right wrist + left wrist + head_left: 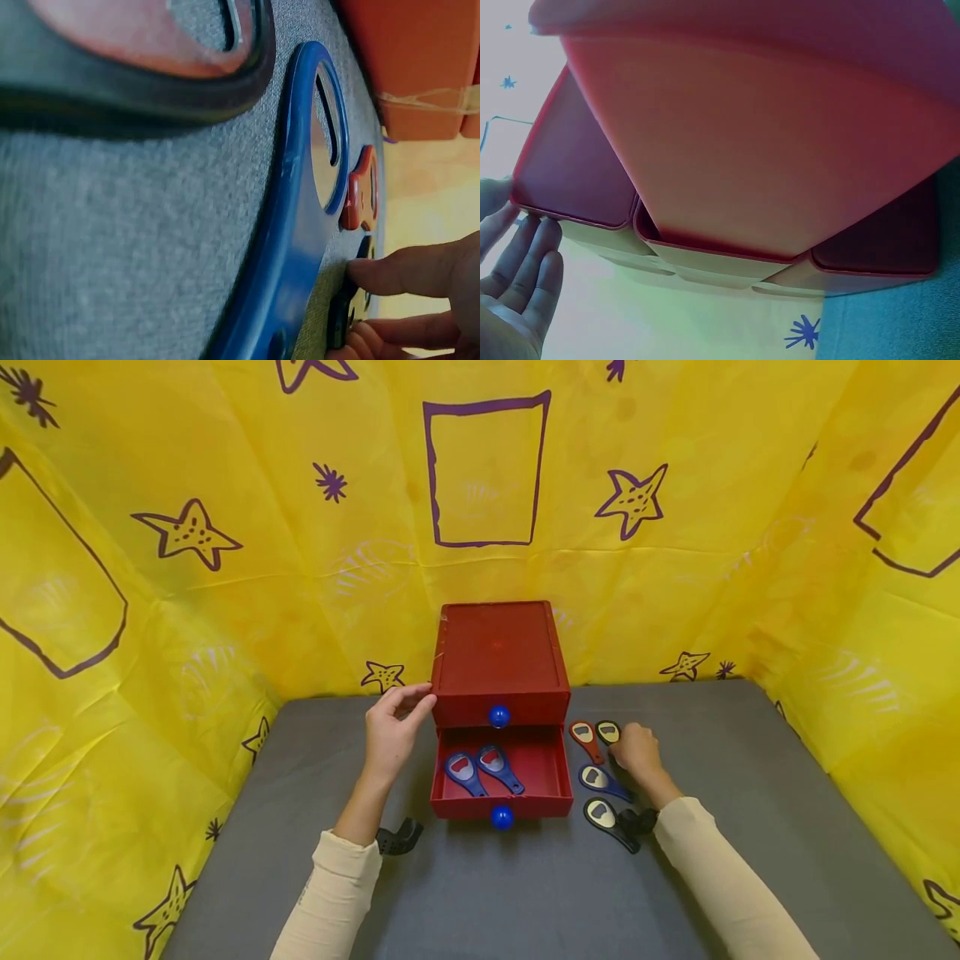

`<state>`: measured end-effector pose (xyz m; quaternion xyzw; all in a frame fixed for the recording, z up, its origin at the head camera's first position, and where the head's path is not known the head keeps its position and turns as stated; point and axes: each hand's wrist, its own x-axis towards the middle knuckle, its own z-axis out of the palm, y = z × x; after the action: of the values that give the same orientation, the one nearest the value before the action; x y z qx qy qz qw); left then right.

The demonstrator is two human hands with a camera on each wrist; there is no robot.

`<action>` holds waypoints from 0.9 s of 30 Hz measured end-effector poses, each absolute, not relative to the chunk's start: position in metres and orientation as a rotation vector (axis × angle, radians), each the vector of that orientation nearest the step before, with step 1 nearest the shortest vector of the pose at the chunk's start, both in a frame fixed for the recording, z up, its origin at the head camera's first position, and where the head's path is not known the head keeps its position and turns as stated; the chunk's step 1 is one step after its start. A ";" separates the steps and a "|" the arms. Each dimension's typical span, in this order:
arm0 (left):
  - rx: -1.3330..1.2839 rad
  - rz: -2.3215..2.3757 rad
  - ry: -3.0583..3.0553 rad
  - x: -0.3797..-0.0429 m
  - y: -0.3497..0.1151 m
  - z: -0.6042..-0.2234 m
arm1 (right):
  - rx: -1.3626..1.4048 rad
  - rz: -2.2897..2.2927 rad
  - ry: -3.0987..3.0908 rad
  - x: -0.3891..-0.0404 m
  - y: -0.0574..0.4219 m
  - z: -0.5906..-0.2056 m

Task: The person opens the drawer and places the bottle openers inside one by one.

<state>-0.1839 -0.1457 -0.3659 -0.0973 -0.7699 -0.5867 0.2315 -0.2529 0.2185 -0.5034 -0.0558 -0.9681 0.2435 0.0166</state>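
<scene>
Right of centre, the upper black bottle opener (608, 730) is pinched by the right hand (639, 753); its pick-up seems in hand. A leftward carry into the open drawer (463, 808) at centre, beside two blue openers (462, 769), is probably called for next. The red cabinet (498, 647) is touched at its left edge by the left hand (392, 733), fingers loosely extended.

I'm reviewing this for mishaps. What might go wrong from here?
The right hand, pinching the far black bottle opener, might knock the red bottle opener beside it. The open lower drawer juts out, so a passing hand could bump it. The left hand, touching the cabinet, may nudge it.
</scene>
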 end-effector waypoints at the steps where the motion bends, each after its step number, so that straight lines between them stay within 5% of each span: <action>1: -0.275 -1.609 -2.111 -0.184 -0.145 -0.366 | -0.170 0.771 -3.002 -0.253 0.220 -0.504; 27: -0.300 -1.598 -2.110 -0.185 -0.145 -0.363 | -0.165 1.139 -2.886 -0.229 0.244 -0.491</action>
<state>-0.1848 -0.1452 -0.3630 -0.1093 -0.7696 -0.5829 0.2366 -0.2286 0.2438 -0.4911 -0.0530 -0.9287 0.3666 0.0170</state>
